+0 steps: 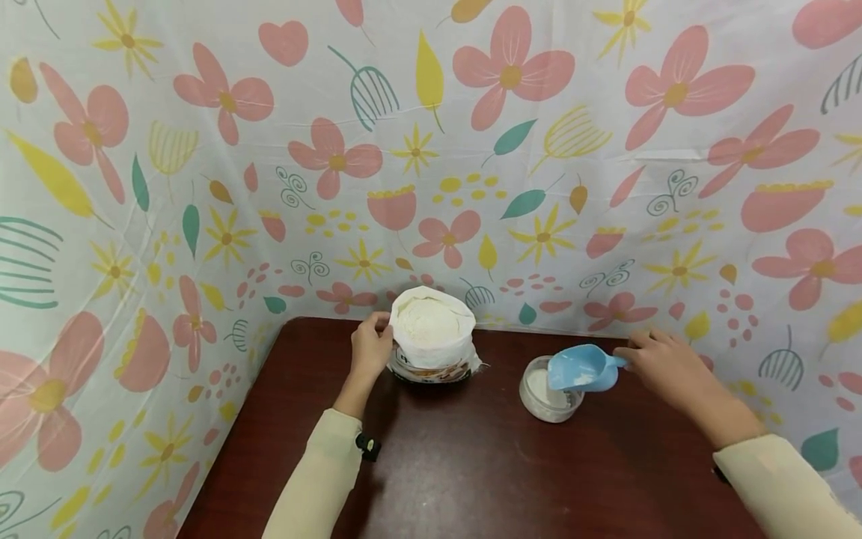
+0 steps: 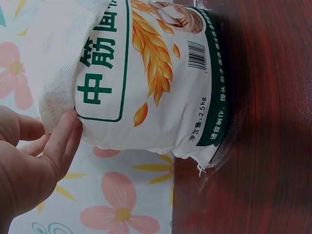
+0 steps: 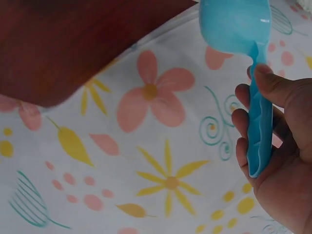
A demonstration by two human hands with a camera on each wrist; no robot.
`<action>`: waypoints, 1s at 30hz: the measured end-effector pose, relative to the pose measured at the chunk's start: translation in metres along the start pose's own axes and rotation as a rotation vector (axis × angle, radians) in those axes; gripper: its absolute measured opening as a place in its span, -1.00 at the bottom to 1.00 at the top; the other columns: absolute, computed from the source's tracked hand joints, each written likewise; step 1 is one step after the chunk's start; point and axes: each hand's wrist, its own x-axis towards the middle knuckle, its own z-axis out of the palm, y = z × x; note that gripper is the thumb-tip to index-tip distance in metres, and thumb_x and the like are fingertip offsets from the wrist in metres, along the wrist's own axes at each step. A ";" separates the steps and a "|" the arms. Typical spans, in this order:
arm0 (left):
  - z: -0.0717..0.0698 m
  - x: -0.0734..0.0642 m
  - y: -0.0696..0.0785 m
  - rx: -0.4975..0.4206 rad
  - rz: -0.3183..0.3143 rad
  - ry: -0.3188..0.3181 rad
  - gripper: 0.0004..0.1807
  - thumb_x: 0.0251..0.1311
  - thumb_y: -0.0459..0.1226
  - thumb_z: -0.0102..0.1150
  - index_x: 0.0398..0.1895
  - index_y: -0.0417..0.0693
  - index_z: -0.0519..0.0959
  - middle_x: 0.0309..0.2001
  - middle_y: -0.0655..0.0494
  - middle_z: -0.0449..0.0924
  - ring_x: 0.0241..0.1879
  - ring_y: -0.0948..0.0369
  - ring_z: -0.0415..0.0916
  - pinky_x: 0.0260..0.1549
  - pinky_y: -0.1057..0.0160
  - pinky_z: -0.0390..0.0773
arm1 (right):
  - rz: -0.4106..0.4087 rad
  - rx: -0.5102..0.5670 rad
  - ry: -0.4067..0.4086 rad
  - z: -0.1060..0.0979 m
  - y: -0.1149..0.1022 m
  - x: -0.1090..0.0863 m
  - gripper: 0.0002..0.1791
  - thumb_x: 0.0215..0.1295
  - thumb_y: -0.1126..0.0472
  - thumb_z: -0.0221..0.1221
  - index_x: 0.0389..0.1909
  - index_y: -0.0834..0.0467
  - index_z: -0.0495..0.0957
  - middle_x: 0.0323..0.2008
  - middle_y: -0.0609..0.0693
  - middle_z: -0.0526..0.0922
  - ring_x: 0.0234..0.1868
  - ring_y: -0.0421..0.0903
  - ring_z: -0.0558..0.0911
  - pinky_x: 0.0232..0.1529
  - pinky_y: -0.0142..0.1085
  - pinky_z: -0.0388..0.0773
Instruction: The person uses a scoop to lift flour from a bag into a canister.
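Note:
A white flour bag (image 1: pixel 438 349), its top rolled down, stands near the back edge of the table with flour (image 1: pixel 431 320) showing inside. My left hand (image 1: pixel 373 346) pinches the bag's rim at its left side; in the left wrist view the fingers (image 2: pixel 63 141) lie against the folded edge. My right hand (image 1: pixel 663 367) grips a light blue scoop (image 1: pixel 584 368) by its handle, seen clearly in the right wrist view (image 3: pixel 261 122). The scoop tilts over a round clear container (image 1: pixel 548 408) that has white flour in it. Some flour clings inside the scoop.
The dark reddish-brown table (image 1: pixel 458 479) carries the bag and the container. A flower-print cloth (image 1: pixel 431 150) hangs right behind the table's back edge and along the left side. A little white powder (image 2: pixel 219 163) is scattered by the bag's base.

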 end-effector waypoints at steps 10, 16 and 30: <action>-0.001 -0.001 0.000 0.004 0.003 0.002 -0.74 0.50 -0.36 0.08 0.15 -0.20 0.62 -0.09 -0.17 0.65 -0.30 0.07 0.70 -0.30 0.15 0.80 | 0.047 0.081 0.152 0.020 0.001 -0.028 -0.16 0.55 -0.32 -0.36 -0.21 0.14 0.80 -0.40 0.01 0.63 -0.42 0.07 0.53 -0.53 -0.11 0.47; 0.000 -0.001 0.000 -0.003 -0.010 0.004 -0.74 0.50 -0.36 0.08 0.14 -0.19 0.62 -0.11 -0.15 0.65 -0.31 0.06 0.71 -0.23 0.02 0.81 | 0.142 0.146 0.188 0.029 -0.006 -0.043 -0.16 0.55 -0.37 -0.34 -0.18 0.11 0.80 -0.39 0.00 0.64 -0.45 0.00 0.47 -0.55 -0.17 0.42; 0.000 -0.002 0.004 0.022 0.001 0.002 -0.73 0.50 -0.35 0.09 0.15 -0.19 0.62 -0.09 -0.17 0.67 -0.29 0.06 0.72 -0.29 0.14 0.80 | 0.328 0.298 0.162 0.044 -0.025 -0.058 -0.58 -0.01 0.41 0.50 -0.05 0.15 0.77 -0.31 0.03 0.65 -0.33 -0.02 0.47 -0.41 -0.16 0.41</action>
